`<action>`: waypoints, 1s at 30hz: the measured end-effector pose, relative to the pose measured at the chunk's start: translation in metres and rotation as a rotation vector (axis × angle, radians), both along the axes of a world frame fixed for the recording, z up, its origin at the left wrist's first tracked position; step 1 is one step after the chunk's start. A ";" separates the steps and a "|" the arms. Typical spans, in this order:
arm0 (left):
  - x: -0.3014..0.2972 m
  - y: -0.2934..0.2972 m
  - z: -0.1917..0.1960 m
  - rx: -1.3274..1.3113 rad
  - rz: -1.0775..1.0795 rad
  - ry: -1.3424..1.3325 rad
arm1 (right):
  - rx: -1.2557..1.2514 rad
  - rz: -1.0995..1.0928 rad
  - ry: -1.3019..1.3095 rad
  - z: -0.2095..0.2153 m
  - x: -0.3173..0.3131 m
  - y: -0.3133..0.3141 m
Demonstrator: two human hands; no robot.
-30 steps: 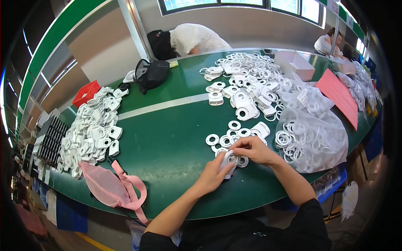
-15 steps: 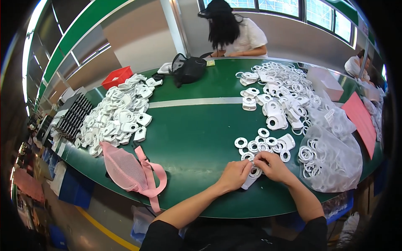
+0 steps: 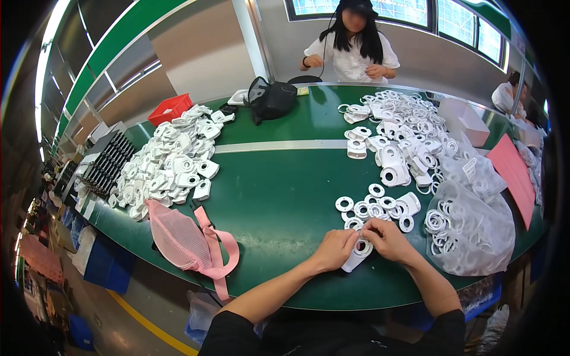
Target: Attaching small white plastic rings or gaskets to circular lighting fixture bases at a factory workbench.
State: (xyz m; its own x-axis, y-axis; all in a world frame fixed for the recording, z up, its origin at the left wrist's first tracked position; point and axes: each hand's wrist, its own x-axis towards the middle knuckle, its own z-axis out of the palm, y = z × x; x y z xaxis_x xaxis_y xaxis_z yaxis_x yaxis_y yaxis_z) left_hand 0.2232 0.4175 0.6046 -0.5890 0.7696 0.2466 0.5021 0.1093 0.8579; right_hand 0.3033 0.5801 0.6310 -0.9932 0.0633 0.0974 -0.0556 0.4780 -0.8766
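Observation:
Between my hands is a white plastic part with a round hole (image 3: 357, 254), its flat end pointing toward me. My left hand (image 3: 335, 249) is closed, its thumb and fingertips pinching the part's left edge. On the other side my right hand (image 3: 385, 238) is closed too, fingertips pressed at the part's upper right edge. The fingers hide some of the part. Just beyond my hands lie several loose white rings (image 3: 375, 209) and another white holed part (image 3: 409, 203), close to my fingers.
Right of me, a clear plastic bag (image 3: 475, 219) holds white rings beside a pink sheet (image 3: 512, 178). White parts are heaped at far right (image 3: 404, 136) and at left (image 3: 172, 157). A pink mesh bag (image 3: 181, 234) lies front left. Across the green table (image 3: 279, 196) stands a person (image 3: 356, 50).
The person across the table has straightened up and lifted their hands off the tabletop. My hands stay in nearly the same place, still on the white part. The view has shifted slightly.

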 end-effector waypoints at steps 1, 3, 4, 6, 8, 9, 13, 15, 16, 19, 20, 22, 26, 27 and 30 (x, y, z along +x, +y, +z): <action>-0.001 0.000 -0.002 -0.001 0.000 -0.001 | -0.002 -0.002 0.002 0.001 0.000 -0.001; -0.001 0.000 -0.006 -0.003 0.004 0.043 | 0.011 0.000 0.001 0.000 0.000 -0.002; -0.001 -0.001 -0.005 -0.004 0.005 0.042 | 0.025 0.002 0.002 -0.001 -0.001 -0.003; -0.003 0.000 -0.003 -0.009 0.005 -0.086 | -0.064 -0.052 0.025 -0.004 -0.003 0.000; 0.004 0.008 0.005 0.090 0.047 -0.174 | -0.224 -0.144 0.077 -0.006 -0.006 0.005; 0.007 0.011 0.007 0.187 0.091 -0.265 | -0.340 -0.173 0.129 -0.002 -0.008 0.002; 0.002 0.013 -0.009 0.392 0.087 -0.572 | -0.444 -0.198 0.095 -0.005 -0.006 -0.004; 0.010 0.015 0.001 0.410 0.009 -0.601 | -0.459 -0.228 0.097 -0.006 -0.006 -0.003; 0.014 0.016 0.007 0.432 -0.058 -0.630 | -0.417 -0.256 0.139 -0.005 -0.007 -0.004; 0.013 0.011 0.004 0.425 -0.049 -0.672 | -0.312 -0.233 0.171 -0.008 -0.007 0.001; 0.009 0.007 0.001 0.406 -0.026 -0.737 | -0.253 -0.183 0.159 -0.009 -0.007 0.002; 0.002 0.004 0.000 0.402 -0.086 -0.663 | -0.211 -0.127 0.190 -0.001 -0.004 0.002; 0.003 0.001 0.007 0.195 -0.027 -0.269 | -0.078 -0.031 0.145 0.000 -0.006 0.008; 0.004 0.002 0.008 0.123 0.022 -0.167 | -0.065 -0.007 0.146 -0.001 -0.007 0.010; 0.004 0.001 0.010 0.022 0.129 0.002 | 0.027 -0.089 0.147 0.003 -0.004 0.002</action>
